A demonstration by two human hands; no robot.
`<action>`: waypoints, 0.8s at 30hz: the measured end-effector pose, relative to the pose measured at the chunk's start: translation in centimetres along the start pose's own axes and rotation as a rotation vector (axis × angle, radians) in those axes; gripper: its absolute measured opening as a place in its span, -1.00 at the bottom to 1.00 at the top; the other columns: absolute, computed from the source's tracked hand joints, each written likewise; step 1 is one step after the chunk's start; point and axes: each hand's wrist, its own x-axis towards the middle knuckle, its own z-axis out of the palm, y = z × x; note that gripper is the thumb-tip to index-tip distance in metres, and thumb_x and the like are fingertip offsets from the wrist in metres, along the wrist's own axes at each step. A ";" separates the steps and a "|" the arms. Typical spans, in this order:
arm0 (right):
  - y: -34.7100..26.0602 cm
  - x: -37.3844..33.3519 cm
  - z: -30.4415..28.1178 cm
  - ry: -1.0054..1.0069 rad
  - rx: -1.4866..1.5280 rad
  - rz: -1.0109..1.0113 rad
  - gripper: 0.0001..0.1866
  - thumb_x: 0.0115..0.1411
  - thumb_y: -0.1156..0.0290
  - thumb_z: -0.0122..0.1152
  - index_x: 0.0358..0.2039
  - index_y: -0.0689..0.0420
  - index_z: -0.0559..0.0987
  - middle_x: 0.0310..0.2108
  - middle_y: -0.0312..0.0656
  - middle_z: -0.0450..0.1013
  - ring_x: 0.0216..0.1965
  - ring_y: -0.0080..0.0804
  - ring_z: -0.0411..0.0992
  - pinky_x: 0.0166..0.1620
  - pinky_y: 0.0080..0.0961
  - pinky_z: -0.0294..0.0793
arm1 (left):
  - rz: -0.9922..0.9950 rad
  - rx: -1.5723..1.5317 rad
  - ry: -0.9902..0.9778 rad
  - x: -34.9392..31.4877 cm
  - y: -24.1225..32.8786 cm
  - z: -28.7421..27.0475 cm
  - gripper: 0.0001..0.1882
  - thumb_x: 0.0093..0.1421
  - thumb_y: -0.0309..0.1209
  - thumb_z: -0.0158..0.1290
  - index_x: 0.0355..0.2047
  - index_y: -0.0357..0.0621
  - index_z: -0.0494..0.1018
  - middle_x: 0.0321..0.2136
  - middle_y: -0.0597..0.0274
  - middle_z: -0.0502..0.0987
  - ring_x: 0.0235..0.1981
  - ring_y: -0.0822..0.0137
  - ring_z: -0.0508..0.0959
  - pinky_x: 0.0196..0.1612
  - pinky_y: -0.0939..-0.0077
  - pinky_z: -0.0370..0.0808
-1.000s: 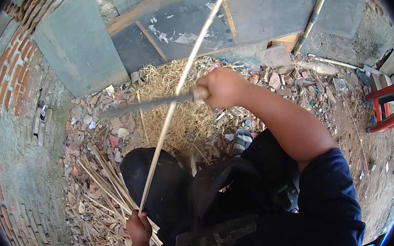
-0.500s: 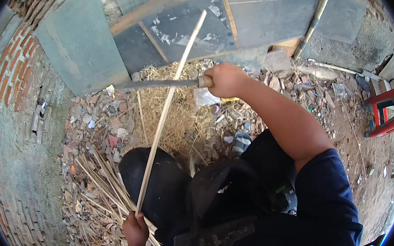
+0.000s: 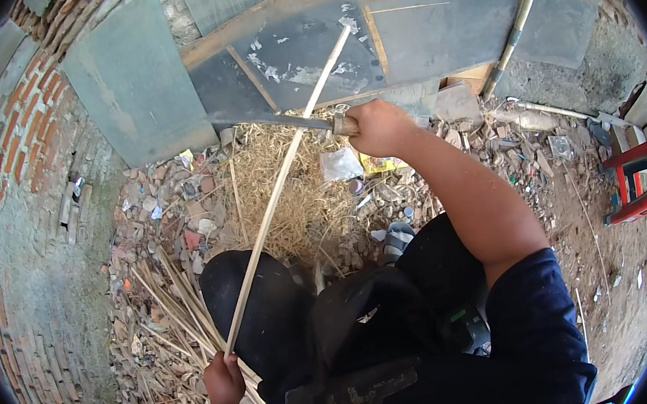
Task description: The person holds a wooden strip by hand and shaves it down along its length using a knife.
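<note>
My left hand [image 3: 223, 379] is closed round the near end of a long pale wooden strip [image 3: 264, 227], possibly bamboo. The strip slants up over my left knee, its far end in front of the dark panels. My right hand [image 3: 383, 128] grips the wooden handle of a machete [image 3: 302, 121]. Its long grey blade points left and crosses the strip in its far part, where the two seem to touch. Below them, a heap of fine straw-coloured shavings [image 3: 283, 182] covers the ground between my feet and the panels.
A bundle of similar strips [image 3: 181, 301] lies by my left leg. Rubble and litter [image 3: 446, 182] cover much of the ground. Dark panels [image 3: 302, 56] stand ahead, a brick wall [image 3: 25, 254] on the left. A red plastic stool [image 3: 637, 181] stands at the right, a pole [image 3: 517, 27] at the back.
My right hand has moved slightly right and down, and the machete's blade has tilted, its tip rising. The blade now crosses the strip farther along. My left hand keeps its grip.
</note>
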 end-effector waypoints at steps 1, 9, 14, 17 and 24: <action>-1.3 -0.1 -0.8 0.002 0.013 -0.004 -0.86 0.06 0.35 0.22 -0.35 0.05 0.62 -0.45 -0.07 0.59 -0.34 -0.07 0.59 -0.23 -0.06 0.59 | -0.005 0.012 0.004 -0.2 -0.4 -0.1 -0.59 0.41 -0.17 -0.08 -0.46 -0.26 0.39 -0.71 -0.14 0.41 -0.58 -0.30 0.50 -0.53 -0.01 0.36; -8.1 -1.6 -1.8 -0.301 -0.089 -0.329 -0.86 0.07 0.31 0.26 -0.34 0.02 0.62 -0.49 -0.15 0.59 -0.39 -0.12 0.61 -0.21 -0.13 0.64 | -0.025 -0.049 -0.005 -0.8 -1.2 0.7 -0.60 0.41 -0.19 -0.10 -0.45 -0.28 0.39 -0.72 -0.14 0.39 -0.60 -0.28 0.49 -0.53 0.03 0.35; -0.3 0.4 -1.2 -0.044 0.065 0.104 -0.80 0.06 0.28 0.26 -0.32 0.07 0.62 -0.42 -0.04 0.59 -0.31 -0.01 0.60 -0.14 -0.09 0.61 | -0.034 -0.134 -0.063 0.1 0.4 -0.8 -0.58 0.42 -0.17 -0.10 -0.46 -0.28 0.39 -0.72 -0.11 0.39 -0.64 -0.20 0.49 -0.54 0.09 0.34; -1.3 -0.1 -1.3 -0.076 0.047 0.057 -0.80 0.07 0.28 0.25 -0.31 0.07 0.62 -0.37 -0.01 0.60 -0.29 0.01 0.59 -0.12 -0.10 0.60 | -0.023 -0.192 -0.114 -0.1 -0.8 -1.0 -0.53 0.44 -0.12 -0.12 -0.47 -0.28 0.39 -0.72 -0.08 0.38 -0.65 -0.10 0.48 -0.53 0.13 0.33; -10.1 -1.9 -2.1 -0.351 -0.128 -0.305 -0.84 0.06 0.32 0.23 -0.32 0.04 0.64 -0.38 -0.06 0.61 -0.30 -0.06 0.61 -0.11 -0.14 0.61 | -0.046 -0.062 -0.051 -0.5 -0.4 -0.7 -0.55 0.44 -0.15 -0.14 -0.45 -0.28 0.40 -0.70 -0.15 0.42 -0.59 -0.26 0.51 -0.52 0.03 0.36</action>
